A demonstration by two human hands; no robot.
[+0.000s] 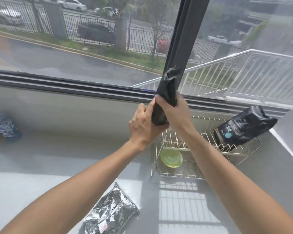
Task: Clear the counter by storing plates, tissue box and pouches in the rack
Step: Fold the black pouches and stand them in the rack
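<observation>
Head view: both my hands are raised above the grey worktop [57, 149], clenched together on one dark, soft pouch [161, 114]. My left hand [145, 127] grips its lower end, fingers [161, 126] curled under and thumb along the side. My right hand [174, 112] wraps its upper part, fingers closed over the top. The pouch's top edge overlaps the dark vertical window post [183, 48] behind it, so I cannot tell where the pouch ends.

A white wire two-tier dish rack [181, 174] stands below my right forearm, which covers part of it. A round green plate [171, 159] lies flat in the lower tier. A black coffee bag with a blue round label [243, 127] leans tilted on the upper tier.

A crinkled silver foil pouch [110, 211] lies on the worktop near the front edge. A blue printed packet [4, 127] sits at the far left, cut off by the frame.
</observation>
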